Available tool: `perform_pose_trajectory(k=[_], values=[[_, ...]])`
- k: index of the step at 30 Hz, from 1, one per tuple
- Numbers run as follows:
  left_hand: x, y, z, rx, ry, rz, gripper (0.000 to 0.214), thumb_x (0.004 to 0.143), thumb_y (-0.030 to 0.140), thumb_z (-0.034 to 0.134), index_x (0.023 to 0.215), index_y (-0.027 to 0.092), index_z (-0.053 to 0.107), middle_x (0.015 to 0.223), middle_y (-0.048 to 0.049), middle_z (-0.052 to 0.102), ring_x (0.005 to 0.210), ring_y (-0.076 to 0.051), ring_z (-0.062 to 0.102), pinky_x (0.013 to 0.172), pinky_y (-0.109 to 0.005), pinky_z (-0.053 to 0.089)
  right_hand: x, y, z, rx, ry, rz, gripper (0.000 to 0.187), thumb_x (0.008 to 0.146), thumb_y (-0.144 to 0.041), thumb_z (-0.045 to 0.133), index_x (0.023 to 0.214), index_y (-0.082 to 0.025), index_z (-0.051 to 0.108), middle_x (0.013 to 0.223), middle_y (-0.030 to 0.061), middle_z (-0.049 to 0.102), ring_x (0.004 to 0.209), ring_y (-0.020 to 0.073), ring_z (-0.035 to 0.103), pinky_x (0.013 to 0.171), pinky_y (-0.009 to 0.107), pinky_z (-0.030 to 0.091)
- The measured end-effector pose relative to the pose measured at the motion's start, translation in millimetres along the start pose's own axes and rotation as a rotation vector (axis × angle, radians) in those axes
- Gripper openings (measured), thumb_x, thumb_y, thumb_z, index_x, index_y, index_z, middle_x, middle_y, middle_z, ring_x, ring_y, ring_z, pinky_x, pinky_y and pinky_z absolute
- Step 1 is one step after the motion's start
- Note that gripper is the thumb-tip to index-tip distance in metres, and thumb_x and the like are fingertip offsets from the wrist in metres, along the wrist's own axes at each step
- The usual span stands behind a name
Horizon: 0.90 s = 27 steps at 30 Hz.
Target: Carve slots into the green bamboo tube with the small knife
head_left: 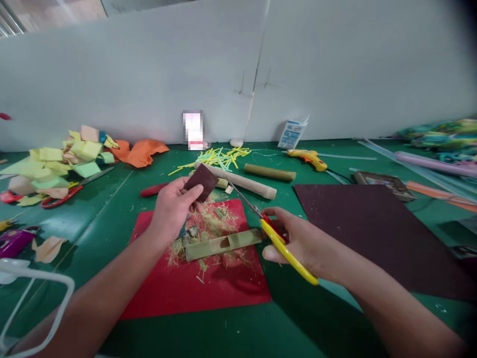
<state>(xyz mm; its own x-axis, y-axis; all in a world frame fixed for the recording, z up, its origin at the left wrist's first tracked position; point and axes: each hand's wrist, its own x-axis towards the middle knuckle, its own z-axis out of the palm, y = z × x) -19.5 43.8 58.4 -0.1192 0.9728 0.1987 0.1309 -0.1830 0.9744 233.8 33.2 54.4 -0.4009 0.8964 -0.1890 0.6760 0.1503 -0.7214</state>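
My left hand (169, 209) pinches a small dark maroon piece of paper (201, 182) between thumb and fingers, held above a red sheet (179, 288). My right hand (298, 243) grips yellow-handled scissors (283, 246), whose closed blades (242, 196) point up and left toward the maroon piece without touching it. On the red sheet lies a green bamboo piece with a notch (222, 244), surrounded by shavings and small scraps.
A large dark maroon sheet (372, 228) lies at right. Behind are a pale bamboo stick (249, 184), a green bamboo tube (270, 172), a yellow glue gun (309, 158), yellow strips (219, 158), orange cloth (143, 150), foam scraps (63, 164) and red scissors (61, 197).
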Motion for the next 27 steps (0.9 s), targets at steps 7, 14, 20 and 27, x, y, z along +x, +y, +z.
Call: perform_pose_trajectory(k=[7, 14, 20, 27], values=[[-10, -1, 7.1, -0.038, 0.004, -0.029, 0.018, 0.079, 0.033, 0.058, 0.086, 0.017, 0.057, 0.057, 0.0022, 0.058, 0.046, -0.010, 0.051, 0.045, -0.021, 0.040, -3, -3, 1, -0.160, 0.011, 0.047, 0.092, 0.053, -0.056, 0.071, 0.133, -0.028, 0.035, 0.114, 0.0094, 0.058, 0.093, 0.0286, 0.059, 0.066, 0.033, 0.046], [-17, 0, 9.2, 0.015, -0.053, -0.078, 0.017, 0.080, 0.033, 0.058, 0.086, 0.017, 0.059, 0.052, 0.0030, 0.056, 0.043, -0.009, 0.050, 0.044, -0.019, 0.035, -3, -11, 7, -0.139, 0.048, 0.000, 0.087, 0.051, -0.055, 0.071, 0.128, -0.028, 0.038, 0.111, 0.0058, 0.059, 0.089, 0.0246, 0.059, 0.069, 0.033, 0.047], [-22, 4, 11.3, -0.013, -0.080, -0.046, 0.013, 0.080, 0.029, 0.059, 0.085, 0.017, 0.059, 0.057, 0.0031, 0.059, 0.046, -0.008, 0.052, 0.046, -0.018, 0.039, -4, -10, 9, -0.126, 0.105, -0.032, 0.089, 0.050, -0.054, 0.072, 0.128, -0.029, 0.038, 0.115, 0.0065, 0.057, 0.096, 0.0269, 0.058, 0.074, 0.036, 0.047], [-23, 0, 11.3, -0.002, -0.076, -0.055, 0.017, 0.079, 0.032, 0.060, 0.088, 0.017, 0.059, 0.069, -0.0006, 0.063, 0.051, -0.009, 0.054, 0.047, -0.019, 0.044, -7, -11, 11, -0.143, 0.073, -0.094, 0.108, 0.041, -0.058, 0.075, 0.136, -0.027, 0.032, 0.125, 0.0097, 0.051, 0.106, 0.0308, 0.053, 0.082, 0.041, 0.046]])
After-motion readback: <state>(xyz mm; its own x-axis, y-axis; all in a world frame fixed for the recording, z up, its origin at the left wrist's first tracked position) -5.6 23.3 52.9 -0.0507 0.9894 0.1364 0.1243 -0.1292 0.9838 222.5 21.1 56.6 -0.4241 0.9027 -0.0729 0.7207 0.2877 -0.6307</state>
